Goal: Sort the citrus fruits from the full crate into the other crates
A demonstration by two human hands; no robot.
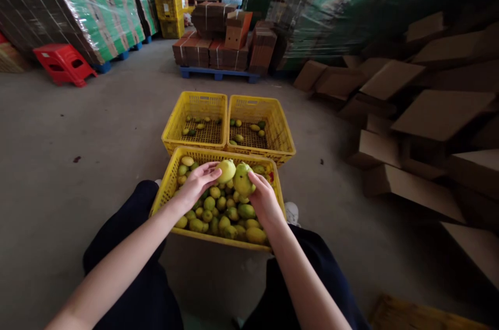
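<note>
My left hand [198, 183] is closed on a pale yellow-green lemon [226, 170]. A greener lemon [242, 180] with a dark spot sits in my right hand [265, 196], its fingers wrapped round the side. The two fruits are side by side, close together, above the near yellow crate [218, 239]. That crate holds many green and yellow lemons [224, 223] and stands between my knees. Beyond it are a left yellow crate [167, 135] and a right yellow crate [286, 135], each with several lemons scattered on its slotted floor.
Cardboard boxes [390, 80] lie piled along the right. A blue pallet [218, 74] with bundled flat cartons stands ahead. At the left are a red stool [64, 62] and wrapped green stacks [97, 2]. Another yellow crate edge [405, 314] shows at the bottom right.
</note>
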